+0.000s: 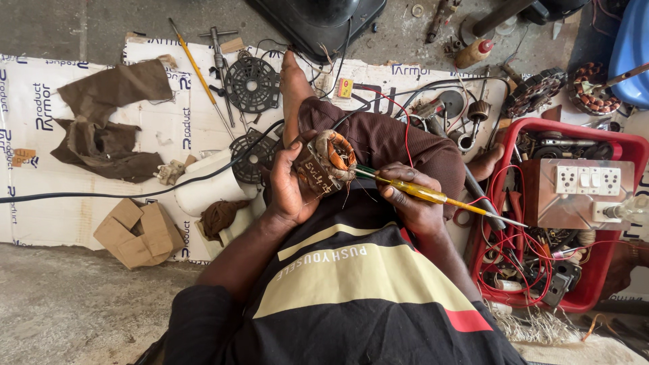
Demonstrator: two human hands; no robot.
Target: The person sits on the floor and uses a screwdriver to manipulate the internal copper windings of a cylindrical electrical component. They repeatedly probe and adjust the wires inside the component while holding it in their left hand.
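Motor stator in left hand, over the lap; screwdriver in right hand, just right of it. Crate farther right; cardboard box left, on the floor.

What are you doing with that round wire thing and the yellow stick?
A person sits on the floor, holding a small motor part wound with copper wire in the left hand. The right hand holds a yellow-handled screwdriver, handle end toward the coil and metal tip pointing away toward a red crate full of wires and parts. Tools, fan grilles and rags lie on cardboard around them.
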